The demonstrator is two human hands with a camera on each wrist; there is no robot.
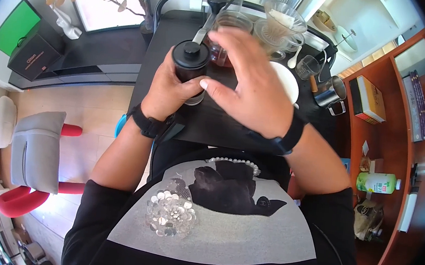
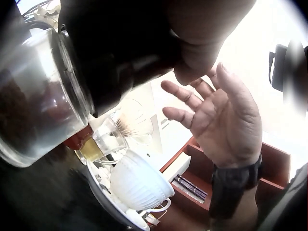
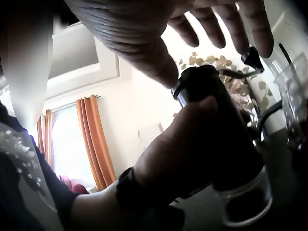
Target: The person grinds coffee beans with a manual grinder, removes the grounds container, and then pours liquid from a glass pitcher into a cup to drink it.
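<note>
My left hand point(image 1: 168, 89) is wrapped round the black body of the hand grinder point(image 1: 190, 68); fingers and thumb curl about it and hold it above the near part of the black table point(image 1: 213, 122). My right hand point(image 1: 251, 79) is spread, fingers loose and apart, holding nothing. Its thumb tip touches or nearly touches the grinder's side; I cannot tell which. The palm hangs just to the right of the grinder and slightly beyond it.

Key relation: the grinder lies directly left of my right hand. Its long axis is near upright, black cap on top, clear catch jar point(image 2: 38, 106) at the bottom. The crank handle point(image 1: 207, 20) runs from the cap away from me, ending in a black knob. The left hand has the grinder; the right is the free one, just beside it.

Outward: a glass server point(image 1: 228, 36) with dark liquid stands behind the grinder, partly hidden by my right hand. A glass dripper with a white paper filter point(image 1: 283, 23) is further back to the right, a white cup point(image 1: 288, 81) near my right wrist, a metal jug point(image 1: 333, 91) further right.

Writing: the black box point(image 1: 37, 54) on the low unit at left bears a light word, too small to read. A green-and-white bottle point(image 1: 378, 182) on the right shelf has a label, unreadable. My shirt's print shows no legible text.
</note>
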